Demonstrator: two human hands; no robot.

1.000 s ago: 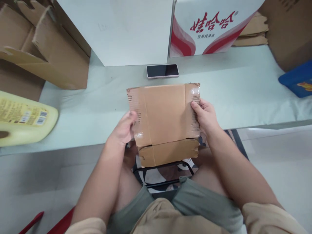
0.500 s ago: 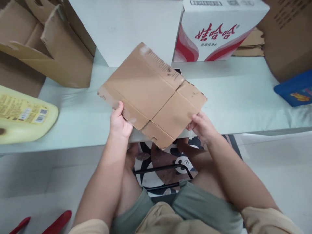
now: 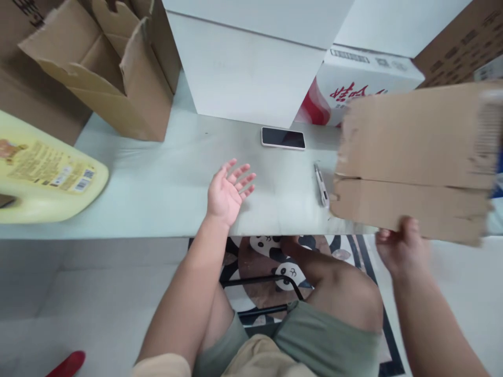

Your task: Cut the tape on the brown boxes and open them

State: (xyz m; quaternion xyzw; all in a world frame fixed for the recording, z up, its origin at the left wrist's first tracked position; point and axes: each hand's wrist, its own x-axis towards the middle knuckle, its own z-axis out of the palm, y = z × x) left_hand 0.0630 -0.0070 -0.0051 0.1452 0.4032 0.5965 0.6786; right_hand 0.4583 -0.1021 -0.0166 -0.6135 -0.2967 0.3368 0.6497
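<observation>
My right hand [image 3: 404, 246] grips the lower edge of a flattened brown cardboard piece [image 3: 412, 141], creased across its lower part and torn at the edges. The cardboard is raised over the right end of the table and slightly blurred. My left hand [image 3: 228, 191] is empty, palm up with fingers spread, over the front middle of the table. Beyond it a phone [image 3: 283, 138] lies face up. A white utility knife [image 3: 321, 186] rests just left of the cardboard.
The table [image 3: 165, 183] has a pale green cover. Left stand an opened carton [image 3: 141, 99] and a yellow jug [image 3: 58, 178]. White boxes [image 3: 251, 68] and a red-and-white water carton [image 3: 334, 99] line the back. A panda-patterned mat [image 3: 251, 277] lies below.
The cardboard has swung from the middle to the right in my right hand. My left hand has let go of it and opened. The phone and knife are now uncovered.
</observation>
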